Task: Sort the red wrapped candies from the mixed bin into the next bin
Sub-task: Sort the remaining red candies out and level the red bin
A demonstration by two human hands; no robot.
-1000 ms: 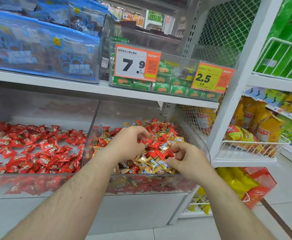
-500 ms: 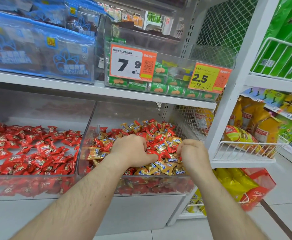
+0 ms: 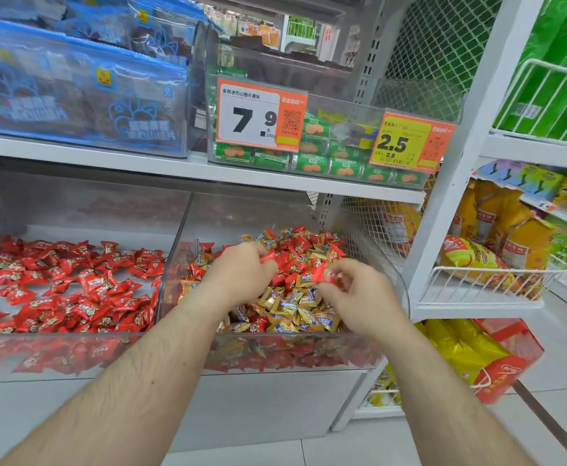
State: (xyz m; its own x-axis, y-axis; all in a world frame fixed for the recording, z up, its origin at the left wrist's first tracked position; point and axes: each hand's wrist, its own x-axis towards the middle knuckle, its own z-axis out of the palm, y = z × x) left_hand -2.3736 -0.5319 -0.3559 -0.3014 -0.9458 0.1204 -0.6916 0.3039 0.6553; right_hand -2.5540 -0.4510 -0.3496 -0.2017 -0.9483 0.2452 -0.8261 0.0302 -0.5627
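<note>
A clear mixed bin point(image 3: 403, 297) on the lower shelf holds red and gold wrapped candies point(image 3: 295, 304) heaped together. Both my hands are over this heap. My left hand point(image 3: 238, 274) has its fingers curled round a red wrapped candy point(image 3: 270, 256) at its fingertips. My right hand point(image 3: 356, 290) pinches another red candy point(image 3: 325, 274), blurred by motion, just above the pile. To the left, the neighbouring clear bin point(image 3: 73, 338) contains only red wrapped candies point(image 3: 73, 287) spread over its floor.
A clear divider wall point(image 3: 171, 264) separates the two bins. A white shelf point(image 3: 181, 169) with price tags hangs close above. At right stand a white upright point(image 3: 457, 183) and a wire basket point(image 3: 497, 280) of snack bags. Yellow packs point(image 3: 463, 351) sit low on the floor side.
Both hands have lifted slightly out of the heap. Each now shows a red candy at its fingertips, where before the fingers were buried among the candies.
</note>
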